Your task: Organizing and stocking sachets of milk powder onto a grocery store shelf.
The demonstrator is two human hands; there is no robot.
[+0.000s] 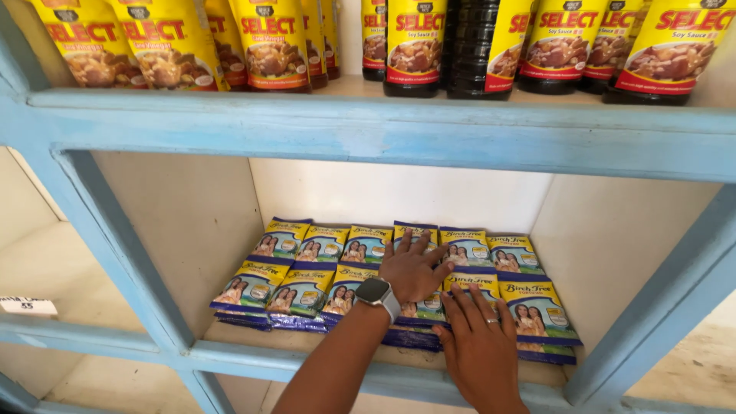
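L hand (412,270) (smartwatch (377,292) on wrist) flat, fingers spread, pressing on sachets (368,264) in 2 rows on lower shelf (307,354). R hand (479,345) flat on front-row sachets, ring on finger. Neither grips anything. Bottles (414,46) on the shelf above.

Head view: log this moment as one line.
left hand: flat on sachets, back row | right hand: flat on front row | smartwatch: left wrist | shelf: blue | bottles: above
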